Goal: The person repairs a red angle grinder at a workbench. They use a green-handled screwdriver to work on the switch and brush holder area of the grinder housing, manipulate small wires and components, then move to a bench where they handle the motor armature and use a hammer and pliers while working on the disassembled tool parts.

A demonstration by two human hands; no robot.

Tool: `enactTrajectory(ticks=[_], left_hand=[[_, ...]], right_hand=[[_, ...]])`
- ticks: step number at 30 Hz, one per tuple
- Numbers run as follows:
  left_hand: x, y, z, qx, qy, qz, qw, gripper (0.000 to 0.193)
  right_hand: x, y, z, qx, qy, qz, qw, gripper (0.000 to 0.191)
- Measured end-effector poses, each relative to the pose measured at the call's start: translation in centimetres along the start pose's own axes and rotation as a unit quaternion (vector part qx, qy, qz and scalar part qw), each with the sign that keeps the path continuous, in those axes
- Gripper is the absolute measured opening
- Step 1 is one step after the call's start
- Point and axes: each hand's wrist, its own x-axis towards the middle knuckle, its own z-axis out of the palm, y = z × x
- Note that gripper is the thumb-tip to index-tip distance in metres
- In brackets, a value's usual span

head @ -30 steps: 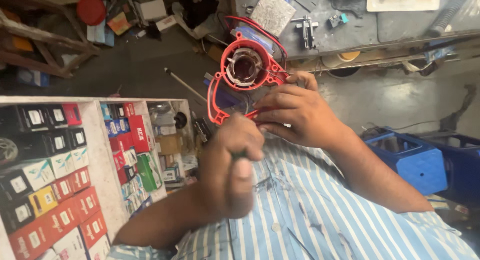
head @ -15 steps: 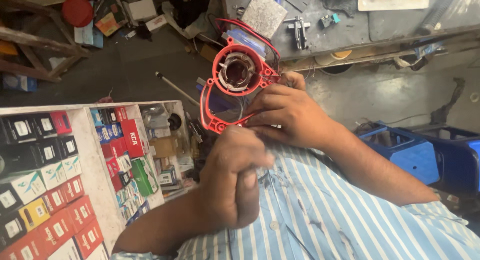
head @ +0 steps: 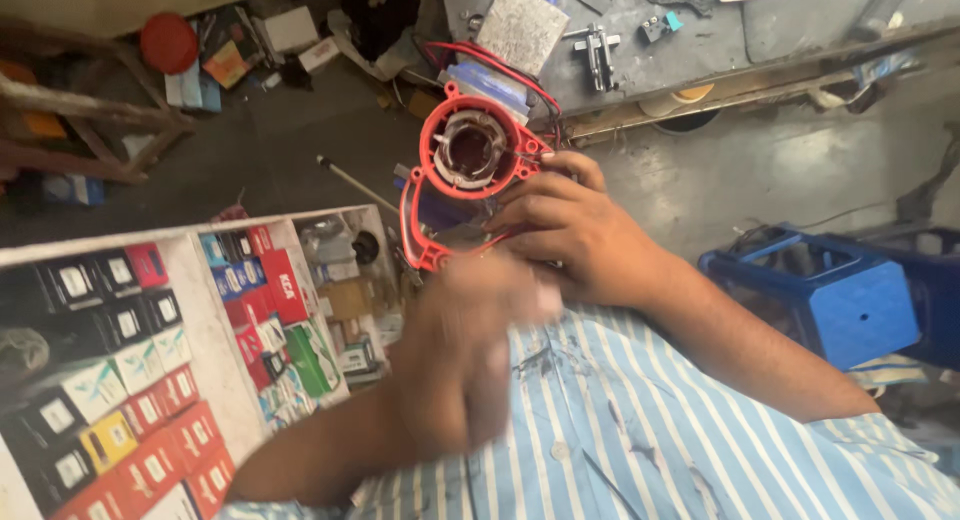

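Right hand (head: 575,235) has its grip closed on the red motor housing (head: 470,170). Left hand (head: 465,355), just below, is blurred; its grip cannot be told.

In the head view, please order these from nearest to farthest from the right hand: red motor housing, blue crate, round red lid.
1. Red motor housing: held in the right hand.
2. Blue crate: on the floor, right side.
3. Round red lid: top left corner.

Dusty grey floor (head: 300,160), cluttered workbench (head: 760,50), blue plastic stool (head: 830,300), shelf of small boxes (head: 120,360).
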Motion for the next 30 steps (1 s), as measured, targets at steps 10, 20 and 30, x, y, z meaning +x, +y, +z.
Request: enactTrajectory(ticks=[10, 20, 30], left_hand=[[5.0, -0.6, -3.4, -0.212, -0.261, -0.016, 0.941, 0.012], [2.3, 2.6, 1.0, -0.005, 0.048, -0.019, 0.999, 0.022], [0.6, 1.8, -0.2, -0.038, 0.085, -0.051, 0.994, 0.029]], right_hand=[[-0.4, -1.2, 1.3, 0.014, 0.040, 0.041, 0.998, 0.038], [-0.2, -1.5, 1.9, -0.026, 0.056, 0.039, 0.997, 0.030], [-0.6, -1.5, 2.7, -0.037, 0.078, 0.039, 0.996, 0.031]])
